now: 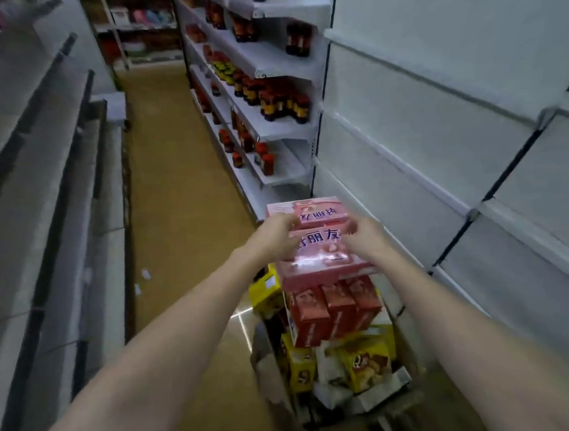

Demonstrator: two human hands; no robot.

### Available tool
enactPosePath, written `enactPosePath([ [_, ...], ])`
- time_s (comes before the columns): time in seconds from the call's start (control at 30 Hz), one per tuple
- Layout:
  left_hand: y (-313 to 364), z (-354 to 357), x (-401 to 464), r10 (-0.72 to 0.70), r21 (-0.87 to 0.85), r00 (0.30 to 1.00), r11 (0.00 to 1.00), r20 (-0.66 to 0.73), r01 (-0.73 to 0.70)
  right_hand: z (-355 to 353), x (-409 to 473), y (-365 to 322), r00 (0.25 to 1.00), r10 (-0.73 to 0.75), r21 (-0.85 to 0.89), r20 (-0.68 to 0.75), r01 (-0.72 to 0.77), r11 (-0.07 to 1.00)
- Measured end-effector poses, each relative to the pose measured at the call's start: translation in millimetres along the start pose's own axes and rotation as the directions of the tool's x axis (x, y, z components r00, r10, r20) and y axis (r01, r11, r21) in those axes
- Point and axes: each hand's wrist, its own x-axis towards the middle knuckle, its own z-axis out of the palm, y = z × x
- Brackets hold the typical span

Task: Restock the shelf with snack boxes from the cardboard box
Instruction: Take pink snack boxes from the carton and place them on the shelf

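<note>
Hands both on the upper pink snack box [320, 250]: left hand [272, 233] curls over its far-left edge, right hand [364, 234] grips the right edge, fingers wrapped onto the printed face. A second pink box [305, 211] lies just beyond, touching or nearly touching the held one — cannot tell whether it is being carried too or rests on something hidden. Both sit above the cardboard box [387, 383] on the floor, which holds three red boxes [332, 309] standing upright side by side, with yellow boxes [364, 359] below and to the left of them. Judgement: step in hand is the lift-out and transfer to the white shelf [449, 152] on the right, whose tiers appear bare in this stretch. To do it well, keep the pink box level with even pressure from both sides so the far box does not slide off, then turn right and lead with a long edge over the shelf lip. Shelf front rails jut toward the aisle — raise above the rail before pushing in. Room: aisle floor [178, 197] ahead is open, grey shelving [51, 201] on the left stands well apart, bottles [280, 102] sit on a farther bay, not in the path.
</note>
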Motion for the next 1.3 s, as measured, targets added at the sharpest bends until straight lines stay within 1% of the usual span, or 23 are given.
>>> enactPosePath([
  [0.1, 12, 13, 13, 0.01, 0.225, 0.998, 0.974, 0.069, -0.026, -10, 7, 21, 1.0, 0.005, -0.051, 0.022, -0.004, 0.999],
  [0.17, 20, 20, 16, -0.055, 0.34, 0.987, 0.94, 0.154, 0.0, -10, 13, 33, 0.999, 0.023, -0.109, 0.034, -0.019, 0.994],
  [0.27, 27, 29, 19, -0.134, 0.378, 0.953, 0.925, 0.273, 0.022, -6, 21, 45, 0.996, 0.09, -0.155, 0.029, -0.084, 0.984],
  [0.3, 28, 33, 21, -0.144, 0.374, 0.947, 0.927, 0.286, 0.028, -5, 23, 48, 0.994, 0.108, -0.142, 0.034, -0.102, 0.985],
  [0.37, 31, 36, 24, -0.157, 0.365, 0.941, 0.93, 0.301, 0.039, -2, 29, 52, 0.99, 0.123, -0.055, 0.062, -0.12, 0.991],
  [0.43, 32, 39, 26, -0.168, 0.393, 0.932, 0.919, 0.321, 0.031, 1, 34, 54, 0.989, 0.123, 0.017, 0.078, -0.125, 0.992],
  [0.5, 34, 42, 26, -0.162, 0.438, 0.933, 0.899, 0.32, 0.005, 4, 41, 56, 0.99, 0.133, 0.024, 0.055, -0.135, 0.991],
  [0.57, 37, 44, 26, -0.137, 0.447, 0.95, 0.894, 0.282, -0.003, 2, 44, 53, 0.989, 0.148, 0.016, 0.019, -0.148, 0.989],
  [0.67, 39, 37, 25, -0.08, 0.429, 0.983, 0.903, 0.166, 0.001, -4, 48, 42, 0.992, 0.128, 0.037, 0.004, -0.128, 0.991],
  [0.83, 26, 0, 12, -0.001, 0.479, 0.999, 0.878, -0.037, 0.018, 2, 66, 20, 1.0, 0.012, 0.215, 0.02, -0.016, 0.976],
  [0.9, 15, -17, 3, -0.002, 0.501, 0.993, 0.863, -0.12, 0.062, 8, 64, 2, 0.997, -0.028, 0.309, 0.076, 0.003, 0.951],
  [0.93, 8, -25, -3, -0.006, 0.508, 0.987, 0.857, -0.163, 0.089, 12, 62, -9, 0.993, -0.054, 0.34, 0.105, 0.015, 0.94],
  [1.0, -7, -39, -16, -0.018, 0.519, 0.972, 0.843, -0.233, 0.14, 23, 57, -33, 0.972, -0.112, 0.33, 0.205, 0.039, 0.943],
  [1.17, -49, -76, -60, -0.099, 0.554, 0.937, 0.784, -0.336, 0.281, 61, 47, -97, 0.92, -0.239, 0.345, 0.311, 0.125, 0.93],
  [1.23, -67, -90, -85, -0.163, 0.54, 0.925, 0.771, -0.344, 0.336, 73, 37, -126, 0.89, -0.279, 0.41, 0.36, 0.118, 0.905],
  [1.3, -83, -103, -113, -0.232, 0.529, 0.902, 0.745, -0.365, 0.406, 88, 25, -156, 0.857, -0.343, 0.502, 0.384, 0.118, 0.857],
])
